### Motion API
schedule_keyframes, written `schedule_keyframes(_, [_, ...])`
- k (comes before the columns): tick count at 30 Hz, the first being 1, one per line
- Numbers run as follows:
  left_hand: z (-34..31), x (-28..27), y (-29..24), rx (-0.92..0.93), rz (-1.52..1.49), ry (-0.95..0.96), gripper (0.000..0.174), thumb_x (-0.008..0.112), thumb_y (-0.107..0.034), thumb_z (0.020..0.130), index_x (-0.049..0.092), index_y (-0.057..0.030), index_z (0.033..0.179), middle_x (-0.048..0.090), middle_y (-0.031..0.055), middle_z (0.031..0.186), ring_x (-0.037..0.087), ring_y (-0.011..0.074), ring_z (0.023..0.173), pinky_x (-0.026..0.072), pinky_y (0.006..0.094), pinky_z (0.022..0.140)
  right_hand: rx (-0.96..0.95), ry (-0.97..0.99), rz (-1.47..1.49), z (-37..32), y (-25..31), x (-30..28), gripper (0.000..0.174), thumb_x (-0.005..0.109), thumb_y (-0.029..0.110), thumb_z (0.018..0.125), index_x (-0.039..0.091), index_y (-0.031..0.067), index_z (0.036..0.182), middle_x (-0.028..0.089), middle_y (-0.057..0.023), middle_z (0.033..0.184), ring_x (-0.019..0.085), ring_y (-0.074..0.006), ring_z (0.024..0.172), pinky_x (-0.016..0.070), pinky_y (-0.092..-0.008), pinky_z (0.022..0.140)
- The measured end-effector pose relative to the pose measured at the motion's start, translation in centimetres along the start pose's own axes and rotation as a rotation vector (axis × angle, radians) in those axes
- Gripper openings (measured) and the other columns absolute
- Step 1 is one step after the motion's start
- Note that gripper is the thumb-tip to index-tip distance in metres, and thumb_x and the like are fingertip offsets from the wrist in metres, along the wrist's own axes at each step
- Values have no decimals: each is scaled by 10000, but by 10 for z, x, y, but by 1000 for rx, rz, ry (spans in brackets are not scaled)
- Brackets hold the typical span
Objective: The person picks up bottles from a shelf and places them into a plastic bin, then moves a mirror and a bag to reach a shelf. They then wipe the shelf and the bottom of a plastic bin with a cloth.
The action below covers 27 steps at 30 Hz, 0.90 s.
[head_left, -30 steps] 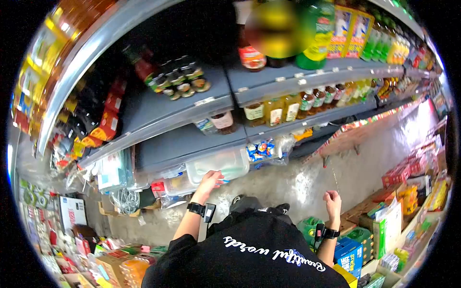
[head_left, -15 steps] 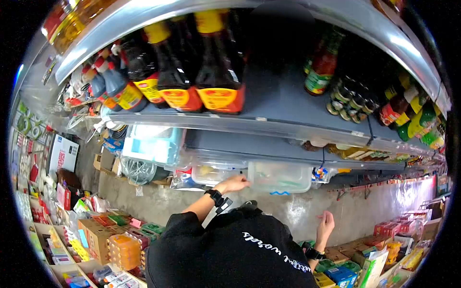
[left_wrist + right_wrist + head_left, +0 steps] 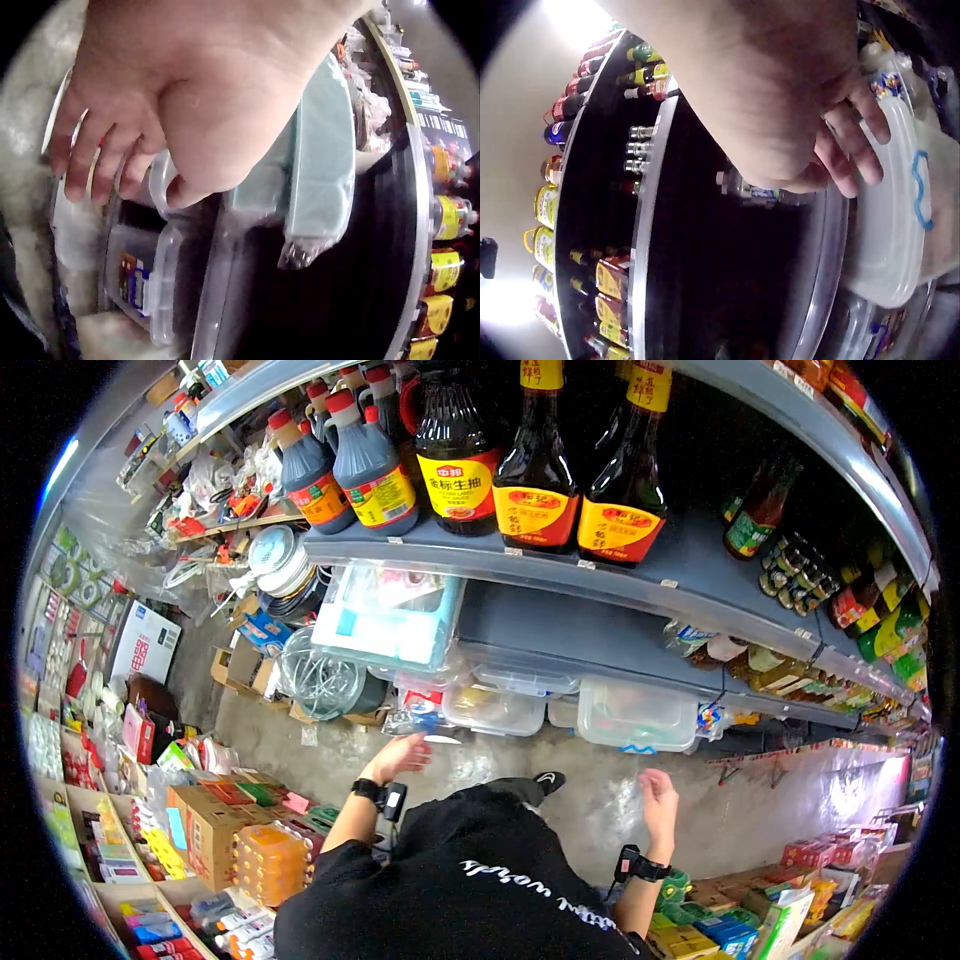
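In the head view my left hand (image 3: 400, 757) hovers over the floor before the lower shelf, fingers loosely bent. A white crescent-shaped piece (image 3: 442, 739) shows right beside its fingertips. The left wrist view has the same hand (image 3: 187, 97) overlapping clear plastic boxes (image 3: 139, 277) and a pale teal box (image 3: 322, 165). My right hand (image 3: 658, 808) is raised on the other side, its fingers relaxed with nothing between them. In the right wrist view its fingertips overlap a translucent box (image 3: 889, 232) with a wavy blue handle (image 3: 921, 191).
Soy sauce bottles (image 3: 535, 480) line the shelf above the boxes. A bag of coiled tubing (image 3: 320, 675) and an open carton (image 3: 240, 665) stand at the left. Behind the person are cartons (image 3: 205, 840) and packed drinks (image 3: 268, 865); the floor (image 3: 480, 760) runs along the shelf.
The view has shifted left along the shelf, bringing the soy sauce bottles to the middle. My left hand has moved from the translucent box towards the boxes further left. My right hand remains raised.
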State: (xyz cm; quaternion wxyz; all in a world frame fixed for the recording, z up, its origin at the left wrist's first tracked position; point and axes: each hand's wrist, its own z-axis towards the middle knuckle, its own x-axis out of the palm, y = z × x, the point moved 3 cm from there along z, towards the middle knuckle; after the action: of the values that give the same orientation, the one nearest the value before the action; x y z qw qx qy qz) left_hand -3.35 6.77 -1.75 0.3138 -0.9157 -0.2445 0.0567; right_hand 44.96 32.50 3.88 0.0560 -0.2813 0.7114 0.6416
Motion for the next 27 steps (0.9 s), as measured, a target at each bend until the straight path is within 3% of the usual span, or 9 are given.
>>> schedule_keyframes(9, [-29, -186, -14, -10, -110, -252, 505, 483, -479, 995, 581, -25, 1194, 662, 122, 1203, 645, 272, 1071, 492, 437, 931, 90, 46, 191, -95, 0, 122, 167, 578, 35, 973, 624, -29, 1120, 703, -80, 978, 635, -127, 882, 507, -268, 817])
schedule_keyframes(14, [22, -271, -66, 225, -288, -383, 576, 531, -598, 942, 599, -59, 1136, 659, 65, 1067, 619, 206, 962, 455, 400, 879, 250, -79, 412, -132, 31, 181, 194, 610, 77, 960, 630, -21, 1127, 703, -78, 982, 655, -145, 898, 518, -277, 818])
schedule_keyframes(16, [48, -299, -101, 307, -393, -380, 595, 545, -635, 921, 605, -75, 1114, 655, 49, 1032, 601, 186, 944, 444, 381, 861, 276, -105, 496, -123, 49, 212, 270, 584, 182, 991, 617, -23, 1164, 702, -112, 1045, 672, -187, 939, 528, -307, 843])
schedule_keyframes(18, [68, -304, -139, 400, -389, -342, 621, 567, -699, 884, 623, -104, 1053, 646, 31, 985, 581, 162, 914, 431, 343, 822, 299, -142, 512, -107, 71, 250, 331, 570, 244, 1011, 611, -33, 1188, 696, -145, 1105, 674, -212, 971, 531, -334, 855])
schedule_keyframes(20, [101, -306, -162, 431, -398, -247, 579, 574, -682, 897, 653, -117, 993, 625, 5, 913, 548, 129, 833, 420, 298, 749, 265, -67, 579, -72, 95, 295, 482, 516, 374, 1034, 560, -40, 1276, 646, -181, 1227, 627, -243, 1115, 487, -373, 957])
schedule_keyframes(21, [106, -302, -174, 389, -337, -209, 580, 573, -652, 916, 669, -97, 1052, 655, 18, 979, 570, 127, 892, 444, 303, 785, 249, -46, 617, -54, 115, 314, 522, 511, 406, 1034, 540, -39, 1305, 632, -185, 1251, 607, -244, 1150, 467, -382, 987])
schedule_keyframes(23, [89, -278, -207, 533, -308, 22, 704, 581, -661, 909, 657, -20, 1190, 672, 87, 1157, 587, 162, 1082, 451, 309, 935, 269, 51, 699, -12, 143, 338, 641, 484, 545, 1013, 501, 1, 1352, 577, -146, 1345, 559, -241, 1220, 426, -394, 1027])
schedule_keyframes(24, [108, -280, -203, 434, -232, -24, 736, 579, -677, 901, 649, -8, 1200, 667, 83, 1164, 579, 162, 1092, 439, 315, 956, 290, 99, 692, 3, 154, 347, 660, 473, 568, 1007, 497, 15, 1367, 577, -137, 1353, 561, -248, 1216, 427, -393, 1024])
schedule_keyframes(27, [133, -273, -209, 451, -288, 133, 853, 597, -687, 882, 549, 55, 1300, 594, 144, 1285, 530, 203, 1197, 410, 333, 1024, 338, 226, 710, 51, 190, 369, 713, 429, 648, 985, 496, 70, 1398, 581, -101, 1362, 566, -257, 1203, 434, -389, 1011])
